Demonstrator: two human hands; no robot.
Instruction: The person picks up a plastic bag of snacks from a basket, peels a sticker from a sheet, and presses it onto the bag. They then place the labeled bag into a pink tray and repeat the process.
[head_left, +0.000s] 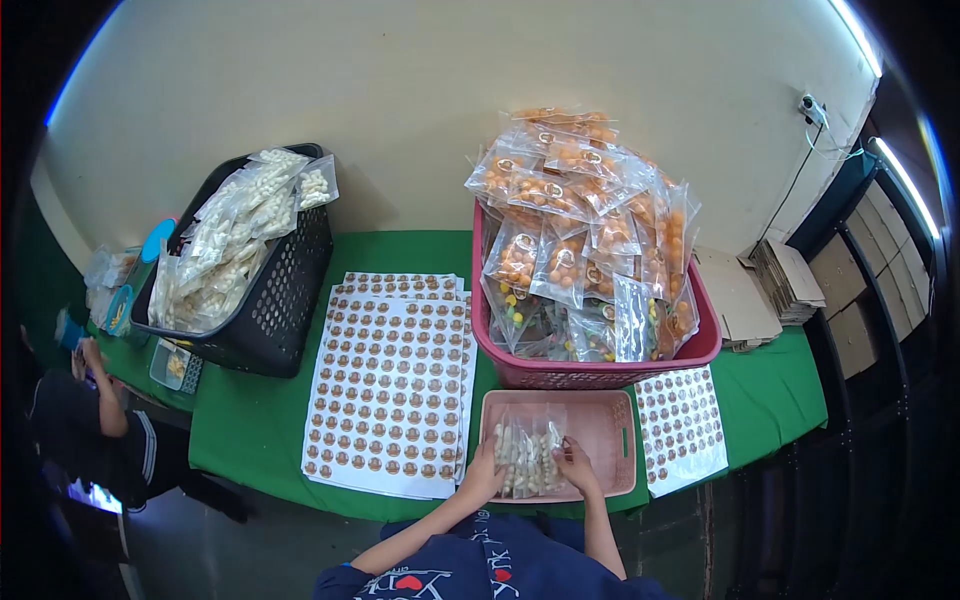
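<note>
Clear packets of pale pieces (528, 455) stand in a row inside a shallow pink tray (608, 408) near the table's front edge. My left hand (482, 474) is against the left side of the row, its fingers closed at the packets' edge. On the right side, my right hand (575, 467) has its fingers at the upper corner of the packets. White sheets of round brown stickers (390, 385) lie left of the tray. Another sticker sheet (683, 430) lies to its right.
Behind the tray, a dark red basket (600, 375) is heaped with orange-filled packets (545, 190). A black basket (290, 290) of white-filled packets stands at the back left. Flat cardboard (785, 280) is stacked at right. Another person (95, 430) is at far left.
</note>
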